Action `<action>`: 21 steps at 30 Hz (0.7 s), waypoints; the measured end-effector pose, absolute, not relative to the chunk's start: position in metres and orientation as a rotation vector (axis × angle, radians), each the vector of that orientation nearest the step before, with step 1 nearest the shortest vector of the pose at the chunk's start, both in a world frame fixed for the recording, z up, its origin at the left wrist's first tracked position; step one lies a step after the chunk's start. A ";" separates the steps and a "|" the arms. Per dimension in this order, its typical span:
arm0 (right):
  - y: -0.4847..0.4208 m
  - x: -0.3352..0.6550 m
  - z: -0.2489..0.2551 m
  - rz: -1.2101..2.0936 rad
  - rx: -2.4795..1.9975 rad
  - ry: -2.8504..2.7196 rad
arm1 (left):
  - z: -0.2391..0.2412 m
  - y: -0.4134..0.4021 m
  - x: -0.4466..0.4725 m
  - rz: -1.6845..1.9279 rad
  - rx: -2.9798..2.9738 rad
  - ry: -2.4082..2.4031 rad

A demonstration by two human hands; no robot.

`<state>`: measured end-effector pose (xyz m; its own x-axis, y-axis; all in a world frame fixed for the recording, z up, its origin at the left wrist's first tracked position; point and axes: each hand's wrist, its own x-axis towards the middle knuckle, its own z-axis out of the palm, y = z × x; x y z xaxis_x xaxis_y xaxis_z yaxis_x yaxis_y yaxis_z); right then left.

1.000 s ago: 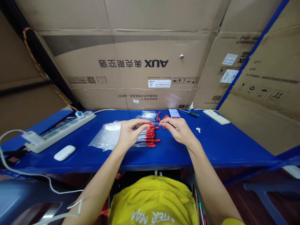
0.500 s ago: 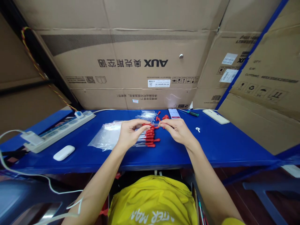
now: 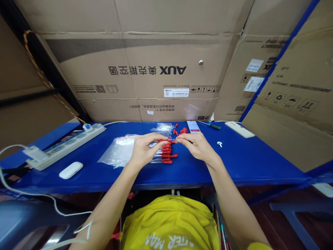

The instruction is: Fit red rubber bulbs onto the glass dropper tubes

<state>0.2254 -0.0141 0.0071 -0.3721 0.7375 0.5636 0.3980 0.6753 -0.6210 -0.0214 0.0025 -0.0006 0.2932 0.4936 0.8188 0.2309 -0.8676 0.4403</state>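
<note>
Between my two hands a thin clear dropper tube lies level just above the table. The fingertips of my left hand pinch its left end, where some red rubber shows. Thumb and fingers of my right hand close on the other end, largely hiding it. Under the hands is a row of droppers with red rubber bulbs, their clear tubes pointing left. Farther back lie a pile of bare clear tubes and several loose red bulbs.
Left of the droppers lies a clear plastic bag. A white earbud case and a power strip are at the left. A phone, a green screwdriver, an earbud and a pale phone-shaped object lie rightward. Cardboard walls the back.
Both hands keep their pinch on the dropper in almost the same place. The left fingertips and the tube sit very slightly lower. Everything on the table stays where it was.
</note>
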 end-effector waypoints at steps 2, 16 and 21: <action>-0.015 0.221 0.006 0.493 -0.856 -2.025 | 0.000 0.001 -0.019 1.588 2.347 0.626; -0.015 0.230 0.015 0.527 -0.958 -1.861 | -0.003 0.003 -0.011 1.524 1.891 0.829; -0.014 0.224 0.011 0.593 -0.972 -1.845 | 0.001 0.002 -0.009 1.488 1.584 0.793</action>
<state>0.2238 -0.0137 0.0106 -0.2485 0.8221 0.5122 0.3703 0.5692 -0.7341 -0.0087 0.0021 0.0008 0.1093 0.8674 0.4854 -0.0803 -0.4790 0.8741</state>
